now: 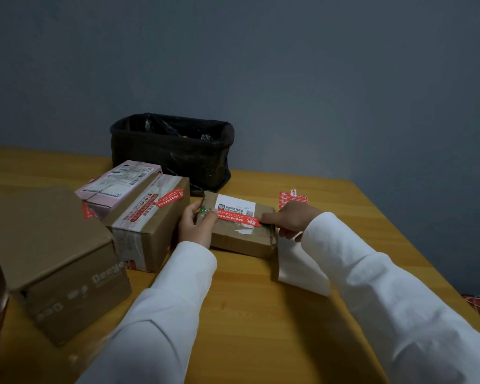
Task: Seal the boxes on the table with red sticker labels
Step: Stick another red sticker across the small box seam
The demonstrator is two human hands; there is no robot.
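In the middle of the frame a small brown box (pixel 241 234) lies on the wooden table (pixel 247 314). A red sticker (pixel 238 219) runs across its top, just below a white printed label (pixel 234 207).

The left hand (pixel 196 225) grips the left end of this box; its fingers are curled around the edge, and the thumb lies near the left end of the sticker. The right hand (pixel 291 218) is at the right end of the box. Its index finger is stretched out and presses on the right tip of the sticker, while the other fingers are curled and pinch a white backing paper (pixel 299 264) that hangs down to the table. Both arms wear white sleeves.

To the left of centre stands a taped box (pixel 150 225) with a red sticker already on its top. A pink box (pixel 119 184) leans behind it. At the lower left is a big brown box (pixel 58 261).

Behind the small box, a sheet of red stickers (pixel 293 199) lies on the table, partly hidden by the right hand. A black bin (pixel 172 151) stands at the back edge, against the grey wall.
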